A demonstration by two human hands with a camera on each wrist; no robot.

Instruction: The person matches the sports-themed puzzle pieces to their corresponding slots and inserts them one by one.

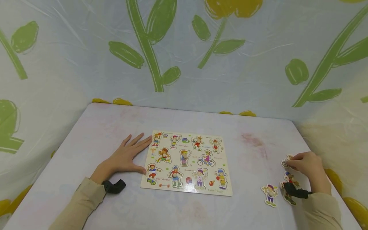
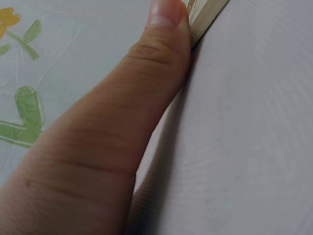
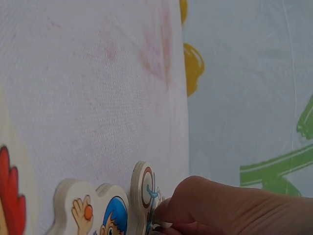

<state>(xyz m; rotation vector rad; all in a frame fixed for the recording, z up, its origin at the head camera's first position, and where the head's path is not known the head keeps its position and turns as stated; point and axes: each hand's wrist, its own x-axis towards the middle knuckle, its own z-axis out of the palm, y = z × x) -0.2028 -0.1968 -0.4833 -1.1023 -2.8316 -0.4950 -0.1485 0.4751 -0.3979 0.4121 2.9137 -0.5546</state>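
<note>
Bicycle piece (image 1: 285,163), pinched in the right hand (image 1: 309,167) at three o'clock from the puzzle board (image 1: 176,156), is probably light, stiff and smooth, best held by its thick edge, while the left hand (image 1: 126,157), fingers spread, touches the board's nine-o'clock side.

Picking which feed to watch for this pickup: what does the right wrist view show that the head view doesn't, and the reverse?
Only the right wrist view clearly shows the thickness of the bicycle piece's pale edge.

Only the head view shows the left hand, fingers spread against the puzzle board.

Both show the right hand pinching the bicycle piece, the red-stained tabletop and the leaf-patterned backdrop.
</note>
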